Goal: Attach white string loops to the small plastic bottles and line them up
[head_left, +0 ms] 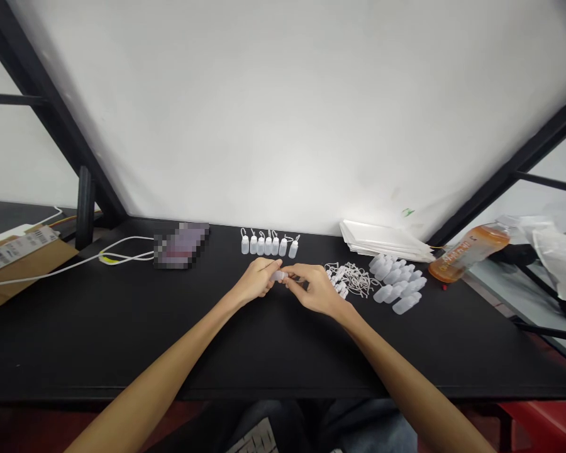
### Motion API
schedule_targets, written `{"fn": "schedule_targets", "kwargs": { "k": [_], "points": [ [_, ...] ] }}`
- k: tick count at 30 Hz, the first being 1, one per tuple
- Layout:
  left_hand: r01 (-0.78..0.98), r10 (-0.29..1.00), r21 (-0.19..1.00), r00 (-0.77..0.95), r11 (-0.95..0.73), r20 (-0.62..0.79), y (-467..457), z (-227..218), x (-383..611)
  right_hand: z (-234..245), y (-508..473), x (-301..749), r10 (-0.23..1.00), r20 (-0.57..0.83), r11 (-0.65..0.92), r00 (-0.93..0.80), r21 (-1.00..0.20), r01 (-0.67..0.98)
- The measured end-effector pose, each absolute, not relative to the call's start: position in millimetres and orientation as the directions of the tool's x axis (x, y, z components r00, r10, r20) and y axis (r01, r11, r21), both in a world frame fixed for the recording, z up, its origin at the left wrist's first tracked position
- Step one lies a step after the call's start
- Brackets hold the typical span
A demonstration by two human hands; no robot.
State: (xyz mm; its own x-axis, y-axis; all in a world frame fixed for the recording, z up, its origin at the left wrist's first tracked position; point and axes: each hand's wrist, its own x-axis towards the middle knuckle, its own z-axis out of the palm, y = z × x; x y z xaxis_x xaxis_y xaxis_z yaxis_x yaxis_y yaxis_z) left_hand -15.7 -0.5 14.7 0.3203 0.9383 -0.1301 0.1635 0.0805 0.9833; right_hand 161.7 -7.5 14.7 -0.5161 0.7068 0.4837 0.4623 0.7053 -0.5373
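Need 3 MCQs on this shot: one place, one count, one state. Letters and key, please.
1. Where is the tangle of white cords?
A) Right of the right hand
B) Left of the left hand
C) On the cardboard box

2. How many small white bottles stand in the row beyond the hands?
A) Four
B) Seven
C) Ten

3. What state is the small translucent white piece in?
A) Untouched on the table
B) Held by the right hand only
C) Held between both hands

1: A, the cords lie just past the right hand.
2: B, seven stand in the row.
3: C, fingers of both hands meet on it.
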Motion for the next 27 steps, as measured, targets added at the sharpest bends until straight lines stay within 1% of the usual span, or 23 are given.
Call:
{"fn": "schedule_targets", "kwargs": {
  "k": [3, 6, 8, 12, 16, 18, 21, 23, 25, 27],
  "points": [
    [0.269, 0.960, 0.951, 0.271, -0.149, 0.074, -1.9, 14.5, -14.8, 17.3, -8.8, 160.4, 0.760, 0.449, 0.634, -0.470, -0.669, 0.387],
    [0.393, 0.925, 0.845, 0.262, -0.363, 0.275, -4.5, 15.8, -14.4, 17.9, -9.3, 159.9, 0.809, 0.390, 0.539, -0.439, -0.789, 0.293],
    [0.456, 0.888, 0.763, 0.283, -0.457, 0.363, -5.9, 16.0, -14.8, 17.0, -9.0, 159.7, 0.834, 0.350, 0.472, -0.426, -0.853, 0.223],
    [0.561, 0.845, 0.632, 0.324, -0.534, 0.426, -7.6, 14.6, -16.1, 14.7, -7.2, 158.9, 0.864, 0.288, 0.353, -0.413, -0.931, 0.089],
    [0.625, 0.823, 0.548, 0.323, -0.556, 0.467, -8.9, 13.8, -16.1, 15.9, -5.5, 157.6, 0.868, 0.292, 0.323, -0.401, -0.946, 0.011],
    [0.608, 0.819, 0.561, 0.315, -0.562, 0.479, -9.1, 14.2, -15.5, 17.7, -5.1, 157.3, 0.867, 0.305, 0.327, -0.395, -0.945, -0.011],
    [0.507, 0.837, 0.667, 0.299, -0.546, 0.458, -7.5, 15.5, -14.1, 20.4, -4.4, 158.3, 0.866, 0.339, 0.368, -0.368, -0.930, 0.009],
    [0.391, 0.864, 0.773, 0.285, -0.500, 0.415, -5.1, 16.5, -13.4, 21.4, -3.4, 160.1, 0.862, 0.377, 0.421, -0.338, -0.905, 0.066],
    [0.238, 0.893, 0.873, 0.270, -0.425, 0.361, -2.1, 16.9, -13.0, 21.4, -2.0, 162.5, 0.851, 0.419, 0.477, -0.317, -0.869, 0.133],
    [0.085, 0.916, 0.937, 0.258, -0.339, 0.308, 0.5, 16.6, -13.0, 20.8, -0.6, 164.7, 0.840, 0.444, 0.513, -0.313, -0.839, 0.185]
  ]
}}
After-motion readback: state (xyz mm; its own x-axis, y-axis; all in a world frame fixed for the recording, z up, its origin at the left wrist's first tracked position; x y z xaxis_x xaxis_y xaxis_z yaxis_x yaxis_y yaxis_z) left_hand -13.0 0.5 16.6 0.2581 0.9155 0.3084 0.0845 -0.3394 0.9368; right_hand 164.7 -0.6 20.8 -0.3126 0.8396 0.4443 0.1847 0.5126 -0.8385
